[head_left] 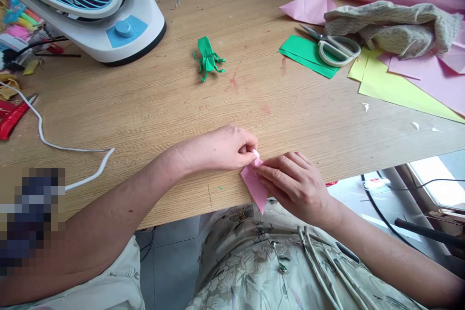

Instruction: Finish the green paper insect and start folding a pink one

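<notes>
A folded piece of pink paper is held at the table's front edge, its pointed end hanging down toward my lap. My left hand pinches the top tip of the paper between thumb and fingers. On the right side, my right hand grips the same paper just below that tip, its fingers covering part of the folds. Farther back on the table stands a green folded-paper insect with several thin legs, apart from both hands.
A white and blue fan stands at the back left, with a white cable below it. Scissors lie on green paper, beside yellow paper and a crumpled cloth. Red-handled pliers or cutters lie far left.
</notes>
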{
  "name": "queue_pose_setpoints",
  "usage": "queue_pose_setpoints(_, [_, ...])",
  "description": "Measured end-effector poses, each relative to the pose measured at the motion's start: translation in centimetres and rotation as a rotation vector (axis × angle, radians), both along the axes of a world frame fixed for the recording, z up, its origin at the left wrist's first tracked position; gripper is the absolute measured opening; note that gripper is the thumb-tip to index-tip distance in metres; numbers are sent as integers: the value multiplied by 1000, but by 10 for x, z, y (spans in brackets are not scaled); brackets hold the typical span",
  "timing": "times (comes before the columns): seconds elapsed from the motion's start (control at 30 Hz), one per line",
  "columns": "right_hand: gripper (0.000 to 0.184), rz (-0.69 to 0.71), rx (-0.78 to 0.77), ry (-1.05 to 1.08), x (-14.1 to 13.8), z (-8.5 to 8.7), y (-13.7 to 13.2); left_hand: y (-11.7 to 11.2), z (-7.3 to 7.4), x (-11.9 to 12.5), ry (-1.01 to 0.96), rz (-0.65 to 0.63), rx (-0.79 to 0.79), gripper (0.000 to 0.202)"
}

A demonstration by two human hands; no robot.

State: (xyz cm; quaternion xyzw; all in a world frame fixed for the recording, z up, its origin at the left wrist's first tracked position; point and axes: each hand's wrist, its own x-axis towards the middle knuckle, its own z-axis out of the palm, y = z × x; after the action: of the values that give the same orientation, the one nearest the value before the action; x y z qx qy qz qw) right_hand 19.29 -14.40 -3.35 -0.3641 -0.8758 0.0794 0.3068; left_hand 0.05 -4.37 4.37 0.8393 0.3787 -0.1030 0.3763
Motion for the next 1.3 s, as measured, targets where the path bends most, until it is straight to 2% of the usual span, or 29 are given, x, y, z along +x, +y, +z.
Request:
queue_pose_setpoints(0.13, [24,15,-9,-6,0,1,0,2,0,1,-5,-18,-13,22])
queue_pose_setpoints(0.3, [33,13,-21,14,0,-1,0,2,-1,1,9,-34,33,22])
queue_pose_setpoints(0.57, [25,37,-3,23,1,-1,0,2,1,0,28,-52,40,23])
queue_pose_setpoints(1.03, [40,55,-44,20,3,-2,0,-3,-4,1,81,-27,133,27])
queue_pose_setpoints(1.3, [35,71,-46,47,3,-1,0,-2,-5,0,66,-39,118,30])
